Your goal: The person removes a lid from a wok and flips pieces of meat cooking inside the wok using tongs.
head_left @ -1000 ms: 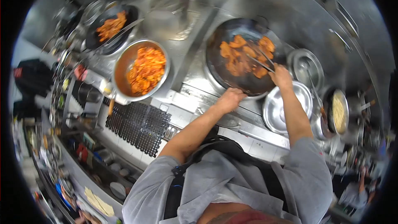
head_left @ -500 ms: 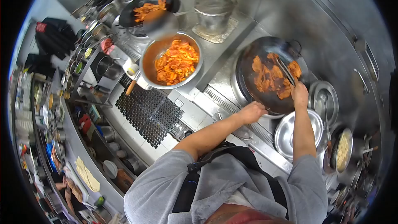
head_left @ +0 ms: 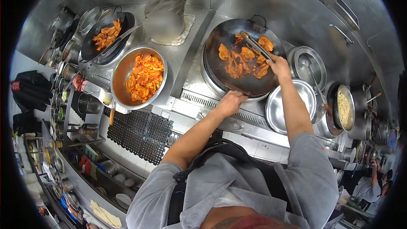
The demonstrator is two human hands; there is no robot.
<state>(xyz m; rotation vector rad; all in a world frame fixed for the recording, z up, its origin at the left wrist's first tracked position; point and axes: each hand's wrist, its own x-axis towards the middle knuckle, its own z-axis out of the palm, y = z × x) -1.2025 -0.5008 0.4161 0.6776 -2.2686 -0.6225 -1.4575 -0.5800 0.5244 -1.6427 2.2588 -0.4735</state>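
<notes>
My right hand (head_left: 278, 67) grips metal tongs (head_left: 259, 48), whose tips are down among browned, orange-red meat pieces (head_left: 235, 65) in a large dark wok (head_left: 254, 85). At the near edge of the wok, my left hand (head_left: 232, 103) is closed on its rim or handle; the fingers cover the exact spot. The wok sits on a stove burner, with a loop handle (head_left: 259, 18) on its far side. Left of it stands a steel bowl (head_left: 116, 78) heaped with raw-looking, red-sauced meat (head_left: 146, 76).
A second wok (head_left: 89, 46) holds more meat, with a long-handled utensil (head_left: 123, 37) across it. A metal pot (head_left: 167, 6) stands behind. Right of my wok are a steel basin (head_left: 277, 116), a lidded pot (head_left: 320, 61) and a pan of noodles (head_left: 344, 110). Another person (head_left: 369, 188) appears far right.
My view has turned, so the stove and bowl appear further left, and another person shows at far right. Both hands keep their holds. The second wok's utensil, blurred before, now shows clearly.
</notes>
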